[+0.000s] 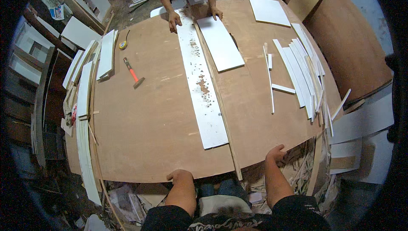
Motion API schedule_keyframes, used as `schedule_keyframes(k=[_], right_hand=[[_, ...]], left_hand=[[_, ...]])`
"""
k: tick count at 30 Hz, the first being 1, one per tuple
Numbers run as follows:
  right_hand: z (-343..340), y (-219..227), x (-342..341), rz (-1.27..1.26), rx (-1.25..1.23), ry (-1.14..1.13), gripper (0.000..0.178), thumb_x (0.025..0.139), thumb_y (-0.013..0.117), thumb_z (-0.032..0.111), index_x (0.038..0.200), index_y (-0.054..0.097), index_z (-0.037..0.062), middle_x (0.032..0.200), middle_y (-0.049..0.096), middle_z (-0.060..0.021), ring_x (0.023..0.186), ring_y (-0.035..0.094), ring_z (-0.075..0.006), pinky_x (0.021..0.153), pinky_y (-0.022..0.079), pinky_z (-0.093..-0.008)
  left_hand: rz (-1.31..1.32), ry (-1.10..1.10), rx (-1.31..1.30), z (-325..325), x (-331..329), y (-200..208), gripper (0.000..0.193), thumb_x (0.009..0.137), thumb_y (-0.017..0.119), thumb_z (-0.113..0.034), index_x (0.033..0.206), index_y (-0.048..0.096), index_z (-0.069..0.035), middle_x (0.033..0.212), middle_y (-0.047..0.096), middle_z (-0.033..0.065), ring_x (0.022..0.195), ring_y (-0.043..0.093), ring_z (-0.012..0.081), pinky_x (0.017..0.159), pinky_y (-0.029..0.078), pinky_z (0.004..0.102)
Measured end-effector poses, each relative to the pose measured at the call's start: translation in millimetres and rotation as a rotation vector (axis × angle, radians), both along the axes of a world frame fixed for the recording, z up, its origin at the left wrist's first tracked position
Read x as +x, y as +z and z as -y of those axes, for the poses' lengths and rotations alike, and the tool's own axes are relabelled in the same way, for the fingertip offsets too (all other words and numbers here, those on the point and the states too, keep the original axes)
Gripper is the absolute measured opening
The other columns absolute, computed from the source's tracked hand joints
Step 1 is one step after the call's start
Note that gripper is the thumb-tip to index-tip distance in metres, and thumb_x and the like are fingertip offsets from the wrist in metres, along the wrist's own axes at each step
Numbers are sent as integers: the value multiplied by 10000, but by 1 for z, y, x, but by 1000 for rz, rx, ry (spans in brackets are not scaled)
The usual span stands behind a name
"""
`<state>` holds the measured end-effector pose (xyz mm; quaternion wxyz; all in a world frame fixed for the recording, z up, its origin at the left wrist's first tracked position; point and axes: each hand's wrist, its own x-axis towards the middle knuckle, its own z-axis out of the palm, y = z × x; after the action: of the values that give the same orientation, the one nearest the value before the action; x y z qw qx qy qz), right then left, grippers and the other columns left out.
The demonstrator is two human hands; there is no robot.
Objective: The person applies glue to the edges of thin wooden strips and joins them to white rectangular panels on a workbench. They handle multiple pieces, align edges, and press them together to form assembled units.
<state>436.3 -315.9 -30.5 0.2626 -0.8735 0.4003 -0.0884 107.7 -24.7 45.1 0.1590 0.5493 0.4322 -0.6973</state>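
Observation:
A large brown plywood sheet [140, 146] lies in front of me as a work surface. At its near edge, left of my body, my left hand [180, 175] is closed on the rim, most of its fingers hidden. Farther right, my right hand [276, 153] grips the same edge with its fingers curled over it. A long white strip [191, 73] with brown worn patches runs away from me along the middle. Beside it lie a thin wooden batten [221, 112] and a white rectangular panel [221, 46].
Across the sheet, a person's hands [174, 21] touch the white strip and panel. A hammer [134, 73] and tape measure [123, 45] lie to the left. White slats [297, 71] are piled right, more boards [85, 84] left. Another white panel [268, 11] sits far right. Scraps litter the floor.

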Motion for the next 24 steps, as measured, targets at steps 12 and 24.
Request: schedule_keyframes(k=[12, 24], right_hand=[[-9, -10, -26, 18, 27, -10, 685, 994, 559, 497, 1340, 512, -93, 1232, 625, -361, 1104, 632, -512, 963, 512, -573], [-14, 19, -27, -152, 211, 23, 675, 1034, 479, 480, 1434, 471, -63, 1422, 515, -353, 1319, 522, -463, 1105, 428, -518]], left_hand=[[-84, 66, -63, -27, -57, -84, 534, 940, 622, -447, 1436, 599, -250, 1567, 478, 28, 1426, 444, 328, 1084, 261, 747], [91, -25, -47, -18, -33, 10, 532, 912, 682, -411, 1416, 621, -248, 1558, 490, 35, 1425, 442, 369, 1049, 294, 773]])
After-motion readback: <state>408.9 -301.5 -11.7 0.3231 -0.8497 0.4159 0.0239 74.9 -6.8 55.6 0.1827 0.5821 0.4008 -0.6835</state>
